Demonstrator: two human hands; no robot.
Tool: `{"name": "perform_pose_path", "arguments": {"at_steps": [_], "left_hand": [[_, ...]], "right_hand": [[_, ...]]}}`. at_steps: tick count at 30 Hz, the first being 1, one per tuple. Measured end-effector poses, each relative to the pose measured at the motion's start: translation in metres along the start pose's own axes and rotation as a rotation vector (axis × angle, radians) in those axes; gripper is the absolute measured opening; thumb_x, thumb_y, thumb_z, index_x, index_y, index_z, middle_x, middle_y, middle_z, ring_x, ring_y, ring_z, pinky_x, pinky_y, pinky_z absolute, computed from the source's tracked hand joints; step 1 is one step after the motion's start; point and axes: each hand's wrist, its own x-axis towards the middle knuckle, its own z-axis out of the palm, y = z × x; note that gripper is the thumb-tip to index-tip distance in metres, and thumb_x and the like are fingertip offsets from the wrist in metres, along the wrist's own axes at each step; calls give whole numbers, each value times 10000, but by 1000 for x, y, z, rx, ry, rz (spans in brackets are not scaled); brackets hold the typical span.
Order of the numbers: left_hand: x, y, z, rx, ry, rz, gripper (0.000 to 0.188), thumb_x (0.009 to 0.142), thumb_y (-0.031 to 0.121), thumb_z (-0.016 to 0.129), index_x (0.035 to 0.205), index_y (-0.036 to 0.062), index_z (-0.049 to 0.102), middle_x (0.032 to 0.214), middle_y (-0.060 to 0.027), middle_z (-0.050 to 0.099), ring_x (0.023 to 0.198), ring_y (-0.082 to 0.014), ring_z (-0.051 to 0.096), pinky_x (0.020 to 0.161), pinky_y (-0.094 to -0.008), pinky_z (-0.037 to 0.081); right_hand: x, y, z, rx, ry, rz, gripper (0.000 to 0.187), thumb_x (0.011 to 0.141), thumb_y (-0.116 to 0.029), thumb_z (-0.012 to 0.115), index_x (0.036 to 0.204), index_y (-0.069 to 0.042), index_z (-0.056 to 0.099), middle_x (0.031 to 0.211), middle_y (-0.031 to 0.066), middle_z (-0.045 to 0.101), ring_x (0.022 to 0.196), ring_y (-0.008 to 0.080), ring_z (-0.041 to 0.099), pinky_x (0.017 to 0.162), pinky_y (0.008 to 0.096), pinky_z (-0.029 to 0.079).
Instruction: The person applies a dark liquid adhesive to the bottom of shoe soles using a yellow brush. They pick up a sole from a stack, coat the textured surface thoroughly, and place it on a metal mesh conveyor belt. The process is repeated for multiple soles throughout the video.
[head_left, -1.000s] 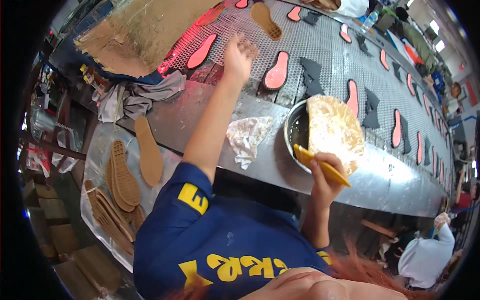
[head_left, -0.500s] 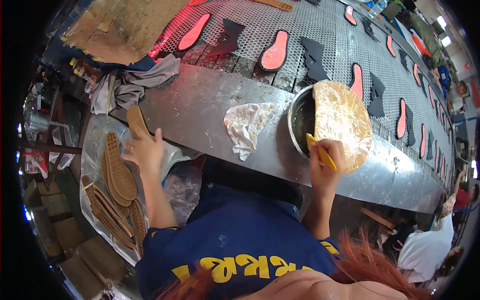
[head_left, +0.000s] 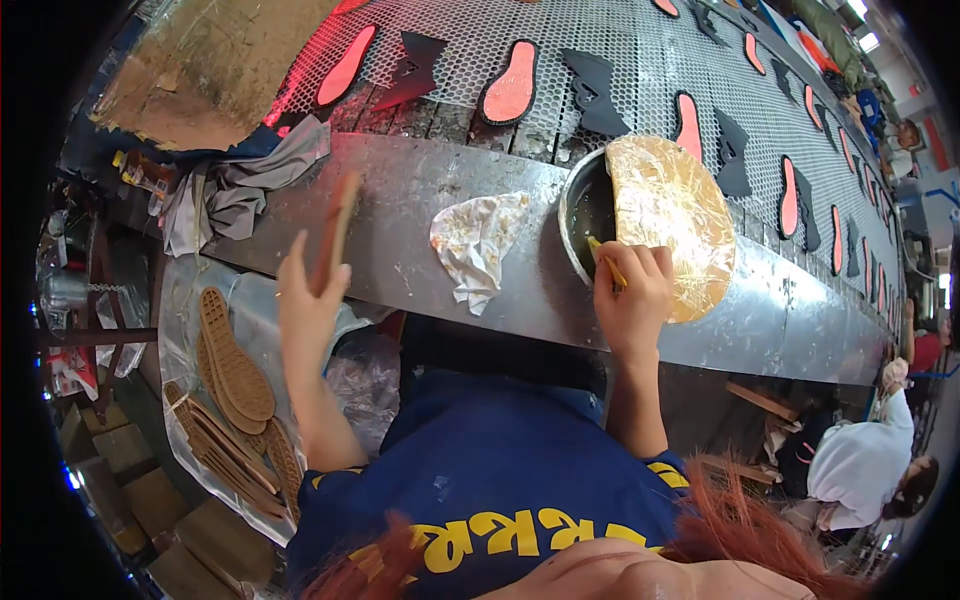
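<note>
My left hand [head_left: 310, 305] grips a tan shoe sole [head_left: 338, 228] by its lower end. The sole stands almost on edge above the metal table edge and is smeared by motion. My right hand [head_left: 633, 290] closes round a slim yellow tool [head_left: 616, 272] at the near rim of a round metal pot [head_left: 566, 225]. The tool's working end is hidden, so its kind cannot be made out. A round board wrapped in clear film [head_left: 675, 215] covers the right part of the pot. Dark contents show through the gap on the left.
More tan soles [head_left: 238, 375] lie on clear plastic sheeting at my left. A stained white cloth [head_left: 480, 245] rests between my hands. Beyond, a mesh conveyor [head_left: 450, 120] carries pink-faced insoles [head_left: 512, 85] and black cut pieces [head_left: 597, 92]. A grey cloth [head_left: 235, 190] hangs at the left.
My left hand has brought the sole rightward from beside the sheeting to over the table, turning it on edge. My right hand has shifted slightly, tipping the yellow tool's tip toward the pot's opening.
</note>
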Motion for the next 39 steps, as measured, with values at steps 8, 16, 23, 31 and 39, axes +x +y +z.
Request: {"name": "perform_pose_path", "arguments": {"at_steps": [8,16,23,31,39], "left_hand": [[-38,6,-9,420,-176,189,767,706,71,728,1388,135,382,1440,-209,320,1296,-382,364,1035,-404,350],[-36,8,-25,-424,701,300,548,767,8,730,1228,-76,447,1032,-188,652,938,-288,649,826,-354,526],[15,61,14,-725,931,281,377,773,-17,723,1084,-78,520,1026,-140,636,904,-200,630,835,-332,512],[20,10,98,-425,220,241,259,899,68,575,1154,23,587,1056,-84,644,925,-173,622,803,-301,489],[-21,73,64,-1684,-417,-108,559,880,-27,477,1410,46,315,1243,-194,540,1155,-309,543,935,-427,484]], "right_hand": [[2,-3,0,116,-5,64,128,729,12,653,824,-73,642,720,68,585,703,263,499,665,357,407],[0,-3,-1,201,-24,124,102,745,8,662,836,-38,657,751,72,618,737,234,523,683,319,422],[-2,8,-8,627,-52,444,67,813,-14,641,878,-28,639,740,29,593,681,147,519,614,267,410],[-3,13,-20,1330,121,799,144,901,-66,554,1019,9,586,857,78,595,692,129,577,609,237,469],[-5,32,-21,1648,199,729,264,960,-145,449,1138,37,517,1084,144,567,857,205,584,754,315,486]]}}
